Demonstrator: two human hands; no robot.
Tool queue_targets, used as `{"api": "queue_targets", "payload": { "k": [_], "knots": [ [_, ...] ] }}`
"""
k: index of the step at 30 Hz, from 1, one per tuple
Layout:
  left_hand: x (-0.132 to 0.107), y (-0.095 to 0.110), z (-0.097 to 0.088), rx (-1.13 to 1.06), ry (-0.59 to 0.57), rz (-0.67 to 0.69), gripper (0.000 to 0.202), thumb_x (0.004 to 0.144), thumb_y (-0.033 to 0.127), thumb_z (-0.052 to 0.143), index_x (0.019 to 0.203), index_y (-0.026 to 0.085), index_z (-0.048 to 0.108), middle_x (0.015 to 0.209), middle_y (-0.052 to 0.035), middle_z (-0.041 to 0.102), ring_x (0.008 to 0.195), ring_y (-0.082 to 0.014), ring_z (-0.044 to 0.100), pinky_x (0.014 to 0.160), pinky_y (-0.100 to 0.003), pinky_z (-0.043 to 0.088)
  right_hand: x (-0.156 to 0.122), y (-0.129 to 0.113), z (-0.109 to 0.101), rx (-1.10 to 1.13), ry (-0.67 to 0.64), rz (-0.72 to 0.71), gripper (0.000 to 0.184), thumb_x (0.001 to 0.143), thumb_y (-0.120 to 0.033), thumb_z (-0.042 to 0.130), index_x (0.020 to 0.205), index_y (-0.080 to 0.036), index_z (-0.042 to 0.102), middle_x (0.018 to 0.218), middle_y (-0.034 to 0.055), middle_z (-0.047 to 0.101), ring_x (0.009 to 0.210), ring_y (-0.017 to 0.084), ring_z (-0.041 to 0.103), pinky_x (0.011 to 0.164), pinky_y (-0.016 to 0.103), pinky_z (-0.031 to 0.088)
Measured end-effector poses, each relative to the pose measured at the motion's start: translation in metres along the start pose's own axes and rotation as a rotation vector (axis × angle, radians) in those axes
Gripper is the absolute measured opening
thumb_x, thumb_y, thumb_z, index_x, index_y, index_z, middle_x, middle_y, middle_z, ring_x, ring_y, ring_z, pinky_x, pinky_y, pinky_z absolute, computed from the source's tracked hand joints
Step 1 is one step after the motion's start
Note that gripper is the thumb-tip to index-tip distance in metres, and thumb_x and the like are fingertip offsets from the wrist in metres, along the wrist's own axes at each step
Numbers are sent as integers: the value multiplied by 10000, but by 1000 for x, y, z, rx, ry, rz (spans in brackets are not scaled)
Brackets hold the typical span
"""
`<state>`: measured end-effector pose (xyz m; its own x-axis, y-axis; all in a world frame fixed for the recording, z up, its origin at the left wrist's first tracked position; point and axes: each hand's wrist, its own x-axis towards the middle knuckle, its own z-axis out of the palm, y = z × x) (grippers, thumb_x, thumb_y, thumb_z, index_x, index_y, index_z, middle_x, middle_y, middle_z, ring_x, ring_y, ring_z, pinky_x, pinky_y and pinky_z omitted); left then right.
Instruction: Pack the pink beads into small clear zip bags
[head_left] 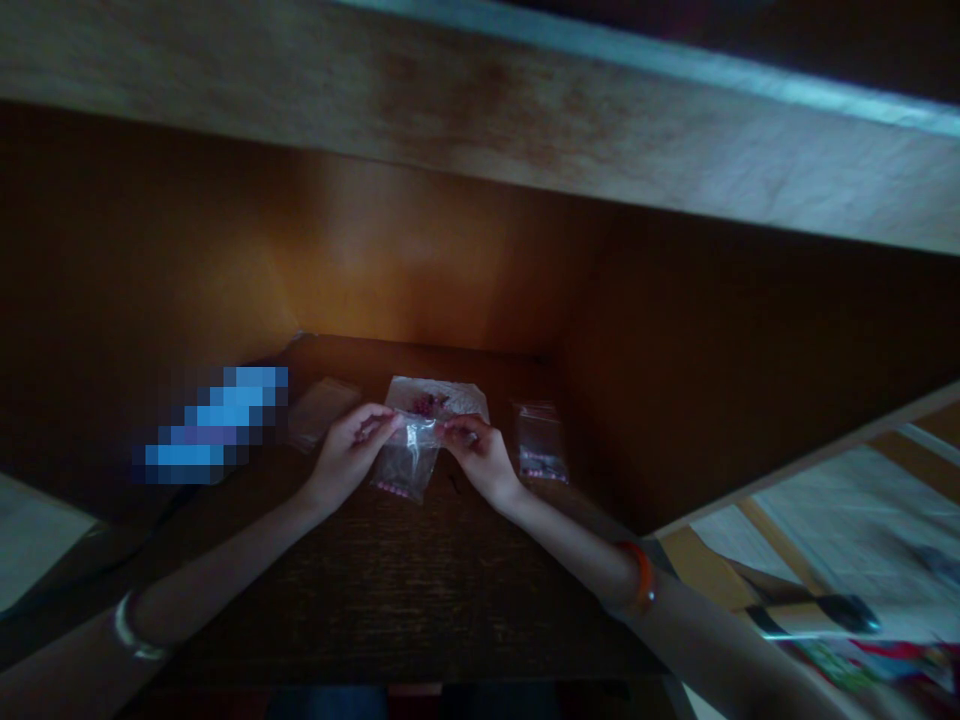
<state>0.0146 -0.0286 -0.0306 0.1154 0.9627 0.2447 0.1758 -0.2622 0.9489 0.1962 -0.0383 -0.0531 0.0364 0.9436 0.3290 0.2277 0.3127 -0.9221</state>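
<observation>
A small clear plastic bag [407, 465] hangs between my two hands, with a few pink beads along its bottom. My left hand [358, 445] pinches its upper left corner, and my right hand [480, 450] pinches the upper right one. Just behind the bag lies a white sheet or packet [465, 397] with a little heap of dark pink beads [429, 403] on it. To the right of my right hand rests another clear bag [541, 440] with pink beads at its lower end. Left of my left hand lies a pale clear bag or stack of bags [324, 408].
Everything sits on a dark wooden shelf [405, 590] inside a deep wooden compartment with side walls and a back panel [420, 260]. A thick board [480, 110] crosses overhead. At left a bright blue pixelated patch [225, 420] hides something. Colourful items [885, 660] lie low at right.
</observation>
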Motion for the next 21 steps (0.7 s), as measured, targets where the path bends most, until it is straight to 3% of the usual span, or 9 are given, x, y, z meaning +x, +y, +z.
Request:
{"api": "queue_targets", "payload": {
  "k": [8, 21],
  "knots": [
    [1, -6, -1, -12, 11, -8, 220, 757, 382, 612, 820, 172, 610, 783, -22, 650, 743, -174, 622, 703, -297, 497, -1, -2, 1, -39, -7, 2, 75, 771, -267, 577, 748, -199, 601, 783, 23, 625, 755, 168, 603, 727, 322, 499],
    [-2, 2, 2, -56, -18, -77, 263, 711, 404, 642, 812, 162, 621, 801, -25, 657, 774, -177, 609, 707, -273, 470, -1, -3, -2, -22, 10, -44, 135, 778, -311, 580, 747, -185, 616, 778, 34, 615, 776, 168, 578, 731, 308, 463]
  ]
}}
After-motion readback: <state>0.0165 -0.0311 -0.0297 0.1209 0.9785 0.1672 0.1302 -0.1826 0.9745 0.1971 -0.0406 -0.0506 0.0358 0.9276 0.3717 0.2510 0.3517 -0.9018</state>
